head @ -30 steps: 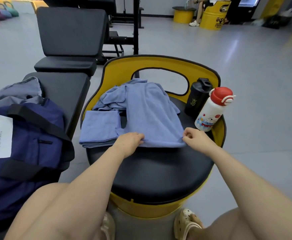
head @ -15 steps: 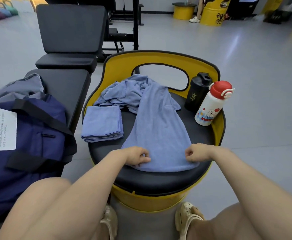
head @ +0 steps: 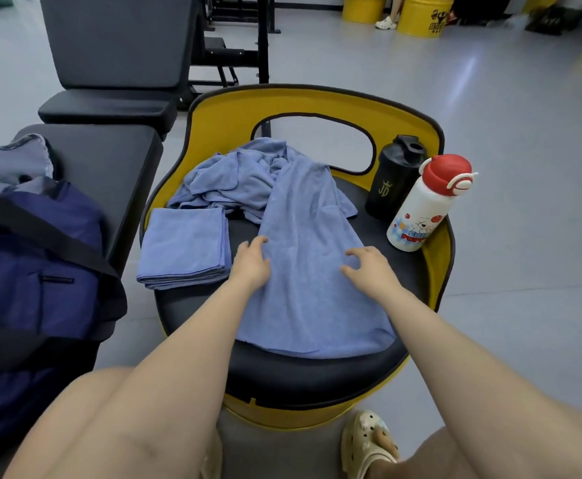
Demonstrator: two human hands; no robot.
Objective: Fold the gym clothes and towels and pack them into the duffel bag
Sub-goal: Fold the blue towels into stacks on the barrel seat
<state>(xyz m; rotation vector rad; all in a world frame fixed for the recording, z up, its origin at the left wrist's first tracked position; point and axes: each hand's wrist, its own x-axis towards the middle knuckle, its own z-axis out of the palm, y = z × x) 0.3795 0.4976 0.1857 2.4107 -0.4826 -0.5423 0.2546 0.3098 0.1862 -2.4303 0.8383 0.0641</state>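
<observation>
A: Item one, towel?
B: I log the blue towel point(head: 308, 271) spread across the black stool seat point(head: 310, 378). Left grip point(head: 251, 262) and right grip point(head: 369, 271): fingers loose, resting on it, clasping nothing.
A: Duffel bag?
B: Navy duffel bag point(head: 37, 271), on the worktop point(head: 109, 160) to the left.

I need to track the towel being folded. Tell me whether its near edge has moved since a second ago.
Yes. The spread blue towel has been drawn toward the person: its near edge, earlier level with the folded towel stack, now lies well past it, near the stool's front rim.
</observation>
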